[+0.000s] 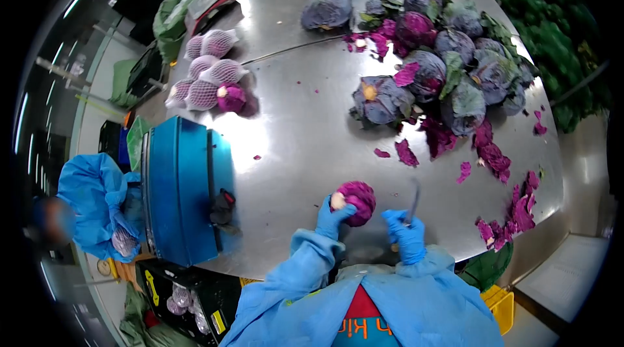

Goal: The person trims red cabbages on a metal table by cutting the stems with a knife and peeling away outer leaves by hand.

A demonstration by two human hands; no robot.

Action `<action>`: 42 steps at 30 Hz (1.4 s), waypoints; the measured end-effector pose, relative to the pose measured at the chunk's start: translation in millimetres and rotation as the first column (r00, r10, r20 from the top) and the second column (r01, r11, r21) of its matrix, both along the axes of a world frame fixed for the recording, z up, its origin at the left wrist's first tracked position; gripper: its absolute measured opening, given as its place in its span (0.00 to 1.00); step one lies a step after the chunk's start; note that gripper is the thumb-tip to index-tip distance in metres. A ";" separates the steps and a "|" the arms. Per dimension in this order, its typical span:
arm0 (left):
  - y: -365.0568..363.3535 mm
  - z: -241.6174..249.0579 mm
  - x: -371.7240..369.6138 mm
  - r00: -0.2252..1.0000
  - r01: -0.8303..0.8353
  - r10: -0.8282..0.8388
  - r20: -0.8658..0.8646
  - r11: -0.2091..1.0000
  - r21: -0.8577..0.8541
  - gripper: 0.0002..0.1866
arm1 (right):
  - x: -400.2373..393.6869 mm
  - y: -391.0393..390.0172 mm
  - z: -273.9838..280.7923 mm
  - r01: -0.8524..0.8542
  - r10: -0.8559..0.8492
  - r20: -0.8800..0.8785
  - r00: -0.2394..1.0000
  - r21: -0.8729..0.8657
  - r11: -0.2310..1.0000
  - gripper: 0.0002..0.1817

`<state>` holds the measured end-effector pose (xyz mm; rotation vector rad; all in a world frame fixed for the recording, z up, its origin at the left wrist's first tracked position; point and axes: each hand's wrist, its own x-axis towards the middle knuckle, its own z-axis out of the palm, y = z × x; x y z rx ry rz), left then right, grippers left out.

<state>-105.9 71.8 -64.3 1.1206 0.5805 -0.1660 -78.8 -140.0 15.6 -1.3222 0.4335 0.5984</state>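
Note:
My left hand point(333, 217), in a blue glove, grips a trimmed purple cabbage point(359, 200) just above the near edge of the steel table point(305, 132). Its pale stem end faces left. My right hand point(405, 235), also gloved in blue, holds a knife point(413, 201) with the blade pointing up and away, a short way to the right of the cabbage. Both sleeves are light blue.
A heap of untrimmed red cabbages point(448, 67) lies far right, with purple leaf scraps point(500, 217) along the right edge. Netted cabbages point(211, 77) sit far left. A blue machine point(179, 187) stands at the left edge, beside a person in blue point(91, 207).

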 end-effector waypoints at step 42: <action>-35.4 51.5 2.1 0.968 0.241 -0.243 -0.064 0.822 0.516 0.55 | 5.0 -64.7 -7.9 -0.272 0.272 -0.055 0.961 0.011 0.962 0.16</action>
